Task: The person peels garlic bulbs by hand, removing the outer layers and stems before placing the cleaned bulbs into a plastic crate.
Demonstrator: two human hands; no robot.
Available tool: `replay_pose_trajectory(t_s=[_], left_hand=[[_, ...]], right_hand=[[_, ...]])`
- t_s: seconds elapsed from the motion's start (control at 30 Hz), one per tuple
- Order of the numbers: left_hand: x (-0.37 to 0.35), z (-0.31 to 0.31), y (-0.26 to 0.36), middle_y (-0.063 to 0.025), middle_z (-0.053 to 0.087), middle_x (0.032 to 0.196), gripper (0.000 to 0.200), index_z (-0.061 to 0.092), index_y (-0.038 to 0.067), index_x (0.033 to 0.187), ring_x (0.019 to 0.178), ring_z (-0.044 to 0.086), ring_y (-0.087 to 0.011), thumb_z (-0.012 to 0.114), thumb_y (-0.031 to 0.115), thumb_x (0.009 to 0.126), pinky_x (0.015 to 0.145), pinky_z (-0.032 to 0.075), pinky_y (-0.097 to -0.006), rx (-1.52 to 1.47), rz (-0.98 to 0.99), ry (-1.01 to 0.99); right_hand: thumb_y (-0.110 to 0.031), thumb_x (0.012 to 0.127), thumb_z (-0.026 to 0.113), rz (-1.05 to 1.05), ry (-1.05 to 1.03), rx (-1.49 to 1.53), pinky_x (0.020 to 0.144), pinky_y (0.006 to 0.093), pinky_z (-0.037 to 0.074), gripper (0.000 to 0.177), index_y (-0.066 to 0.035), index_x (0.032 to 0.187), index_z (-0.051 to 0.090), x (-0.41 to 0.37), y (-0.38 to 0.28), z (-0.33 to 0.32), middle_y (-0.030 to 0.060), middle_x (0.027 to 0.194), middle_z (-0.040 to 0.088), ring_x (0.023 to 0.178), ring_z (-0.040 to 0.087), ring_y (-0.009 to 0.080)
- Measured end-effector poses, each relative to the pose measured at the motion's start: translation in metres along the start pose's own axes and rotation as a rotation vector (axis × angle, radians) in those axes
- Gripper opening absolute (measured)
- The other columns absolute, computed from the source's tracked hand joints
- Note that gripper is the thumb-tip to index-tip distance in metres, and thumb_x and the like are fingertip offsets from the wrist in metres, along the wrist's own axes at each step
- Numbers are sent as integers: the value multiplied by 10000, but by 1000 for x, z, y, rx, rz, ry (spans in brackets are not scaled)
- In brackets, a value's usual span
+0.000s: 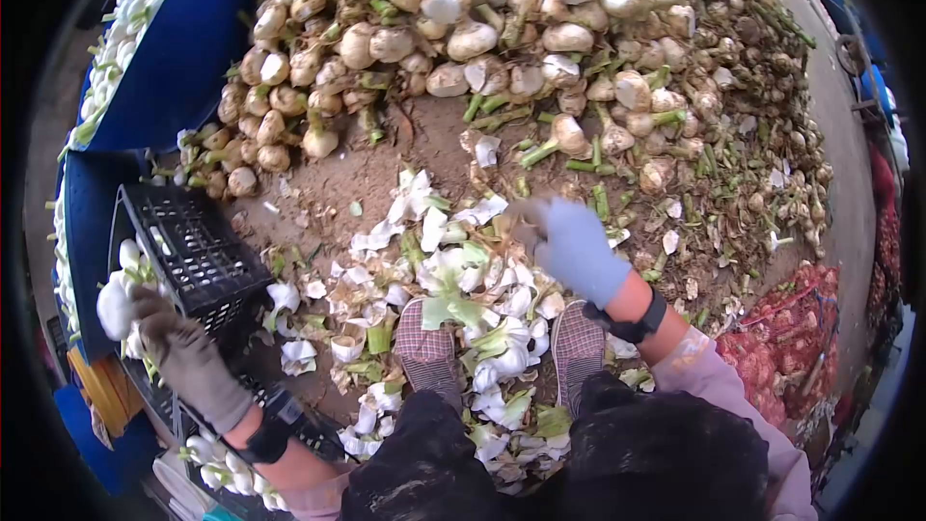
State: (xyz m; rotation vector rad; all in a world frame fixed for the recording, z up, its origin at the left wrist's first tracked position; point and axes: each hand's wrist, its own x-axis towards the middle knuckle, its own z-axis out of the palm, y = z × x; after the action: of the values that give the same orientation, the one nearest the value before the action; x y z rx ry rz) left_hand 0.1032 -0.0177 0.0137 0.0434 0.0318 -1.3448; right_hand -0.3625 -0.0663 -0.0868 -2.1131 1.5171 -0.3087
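My left hand, in a dirty grey glove, is at the left beside the black crates. Its fingers are closed on a peeled white garlic bulb. More white garlic shows just above that hand. Over the heap of peelings, my right hand in a light blue glove points to the left. Its fingertips are dirty and smeared by motion, so what they hold, if anything, does not show. White and green garlic peelings lie below it and around my shoes.
A large pile of unpeeled garlic covers the far floor. At the left stand a black plastic crate and a blue container, with white bulbs beyond it. Red net sacks lie at the right.
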Motion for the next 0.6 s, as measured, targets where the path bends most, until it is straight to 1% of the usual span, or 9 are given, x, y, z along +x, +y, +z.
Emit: replay_pose_trajectory(t_s=[0.1, 0.13, 0.23, 0.3, 0.37, 0.43, 0.5, 0.53, 0.6], left_hand=[[-3, 17, -74, -103, 613, 1163, 405, 401, -13, 1382, 1032, 599, -158, 446, 88, 992, 798, 498, -235, 331, -66, -54], [-5, -6, -89, -123, 580, 1265, 359, 458, -11, 1342, 1052, 610, -189, 440, 82, 995, 824, 511, -219, 899, -3, -63], [-14, -27, -192, -124, 601, 1158, 320, 547, 0, 1235, 939, 651, -215, 540, 184, 973, 771, 560, -298, 1327, -195, 288], [-18, -54, -222, -145, 547, 1257, 440, 478, 8, 1323, 1080, 602, -242, 610, 119, 918, 922, 505, -371, 1543, -415, 212], [-26, -75, -249, -132, 471, 1361, 696, 415, 4, 1376, 1280, 435, -240, 734, 94, 764, 1019, 417, -359, 1906, -344, -289], [-28, -93, -264, -139, 509, 1315, 732, 428, -18, 1352, 1219, 492, -229, 772, 91, 714, 1012, 425, -345, 2040, -226, -634], [-35, -98, -267, -142, 534, 1272, 722, 441, -30, 1332, 1187, 518, -225, 777, 81, 703, 1007, 431, -347, 1886, -450, -436], [-41, -99, -266, -145, 558, 1228, 711, 453, -43, 1313, 1154, 544, -221, 782, 70, 692, 1001, 438, -349, 1719, -653, -235], [-47, -99, -265, -159, 567, 1197, 662, 510, -16, 1254, 1099, 573, -260, 797, 108, 670, 956, 463, -362, 1771, -587, -293]], right_hand=[[-116, 743, 652, -160, 336, -315, 725, 434, 475, 235, -122, 976, 679, 45, 48, 4, 92, 890, 638, 860, 598, 313], [-116, 743, 652, -145, 345, -333, 725, 434, 475, 235, -122, 976, 679, 58, 67, 10, 92, 890, 638, 860, 598, 313], [-132, 689, 638, -215, 280, -737, 731, 403, 437, 201, -137, 885, 684, 72, 96, 6, 61, 878, 632, 864, 588, 249], [-172, 731, 656, 51, 148, -483, 726, 396, 452, 182, -115, 901, 688, 59, 71, -16, 73, 877, 629, 861, 588, 245], [-310, 783, 736, 349, 112, 162, 778, 368, 512, 336, -65, 1005, 680, 34, 22, -25, 112, 925, 676, 860, 649, 285], [-268, 866, 711, 289, 64, 977, 665, 287, 510, 332, 22, 1009, 636, 9, 2, 4, 86, 849, 683, 727, 623, 139], [-288, 919, 660, 655, -250, 1115, 588, 252, 471, 344, 47, 984, 623, 1, -14, -8, 38, 758, 635, 682, 587, 94], [-286, 925, 650, 562, -199, 1115, 578, 259, 463, 333, 44, 964, 624, -3, -10, 2, 37, 730, 625, 664, 582, 103], [-284, 931, 639, 475, -138, 1112, 568, 265, 455, 324, 40, 944, 625, -9, -4, 13, 36, 702, 616, 647, 576, 112]])
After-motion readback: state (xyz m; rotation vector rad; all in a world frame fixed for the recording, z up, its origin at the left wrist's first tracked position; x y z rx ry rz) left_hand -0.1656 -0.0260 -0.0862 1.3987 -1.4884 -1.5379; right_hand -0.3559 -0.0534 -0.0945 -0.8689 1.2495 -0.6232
